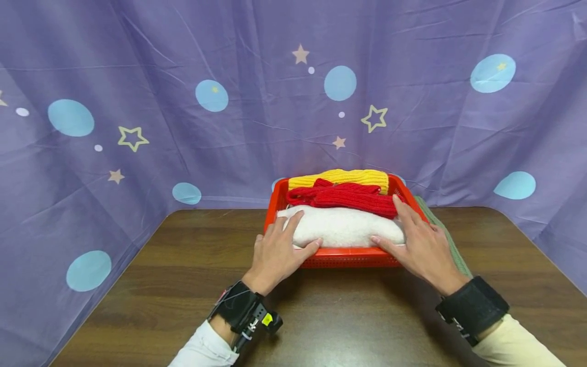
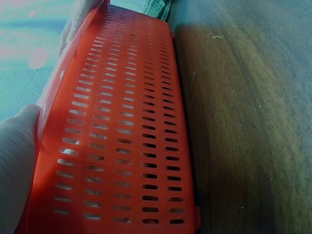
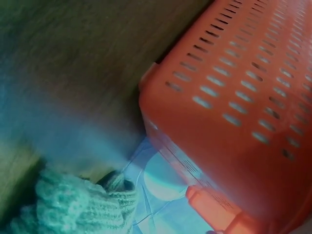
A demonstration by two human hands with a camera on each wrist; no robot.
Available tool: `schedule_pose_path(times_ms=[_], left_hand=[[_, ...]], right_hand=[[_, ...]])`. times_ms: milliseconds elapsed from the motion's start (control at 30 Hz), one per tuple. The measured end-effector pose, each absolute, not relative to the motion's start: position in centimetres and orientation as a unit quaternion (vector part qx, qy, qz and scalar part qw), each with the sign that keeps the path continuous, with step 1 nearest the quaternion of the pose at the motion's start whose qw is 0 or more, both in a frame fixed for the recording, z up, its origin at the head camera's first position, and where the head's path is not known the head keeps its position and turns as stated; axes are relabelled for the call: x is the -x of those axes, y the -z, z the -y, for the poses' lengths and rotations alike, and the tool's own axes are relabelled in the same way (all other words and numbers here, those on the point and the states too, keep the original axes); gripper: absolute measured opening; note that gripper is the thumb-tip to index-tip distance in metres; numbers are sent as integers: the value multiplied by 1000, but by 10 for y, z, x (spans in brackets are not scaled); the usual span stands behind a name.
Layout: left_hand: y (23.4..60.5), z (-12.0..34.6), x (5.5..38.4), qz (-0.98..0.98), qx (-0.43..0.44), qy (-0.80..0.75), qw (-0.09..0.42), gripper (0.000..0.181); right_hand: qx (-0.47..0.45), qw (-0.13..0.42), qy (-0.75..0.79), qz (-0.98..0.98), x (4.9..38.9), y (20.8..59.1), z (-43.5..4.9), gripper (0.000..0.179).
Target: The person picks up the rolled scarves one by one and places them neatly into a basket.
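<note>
A red perforated plastic basket point(image 1: 350, 259) stands on the table, its slotted front wall filling much of both wrist views. Across its front lies a thick roll of white fluffy fabric point(image 1: 341, 227). My left hand point(image 1: 277, 252) rests on the roll's left end, fingers spread and thumb along the front. At the other end my right hand point(image 1: 424, 247) presses the same roll, with relaxed fingers reaching back along the basket's right side. Behind the roll are a folded red knit piece point(image 1: 341, 198) and, at the back, a yellow ribbed knit piece point(image 1: 362, 177).
A green knit piece point(image 1: 451, 242) lies on the table along the basket's right side, partly behind my right hand. The brown wooden table point(image 1: 183, 285) extends around the basket. A purple curtain point(image 1: 257, 137) with stars and blue dots hangs behind.
</note>
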State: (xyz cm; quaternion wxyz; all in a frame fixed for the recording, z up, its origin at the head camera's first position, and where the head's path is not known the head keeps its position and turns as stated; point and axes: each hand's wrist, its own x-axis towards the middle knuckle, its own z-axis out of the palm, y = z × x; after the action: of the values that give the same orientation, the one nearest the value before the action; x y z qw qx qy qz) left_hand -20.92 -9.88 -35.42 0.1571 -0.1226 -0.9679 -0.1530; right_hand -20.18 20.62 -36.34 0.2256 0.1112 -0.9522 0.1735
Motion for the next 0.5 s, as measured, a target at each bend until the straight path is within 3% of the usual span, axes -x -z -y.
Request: schedule_pose_path(times_ms=[267,500], left_hand=[[354,98,210,969,119,148,156,80],[354,98,210,969,121,149,157,81]], right_hand=[[-128,244,-150,950,202,363,-207,65],[-120,240,-174,947,203,364,-207,93]])
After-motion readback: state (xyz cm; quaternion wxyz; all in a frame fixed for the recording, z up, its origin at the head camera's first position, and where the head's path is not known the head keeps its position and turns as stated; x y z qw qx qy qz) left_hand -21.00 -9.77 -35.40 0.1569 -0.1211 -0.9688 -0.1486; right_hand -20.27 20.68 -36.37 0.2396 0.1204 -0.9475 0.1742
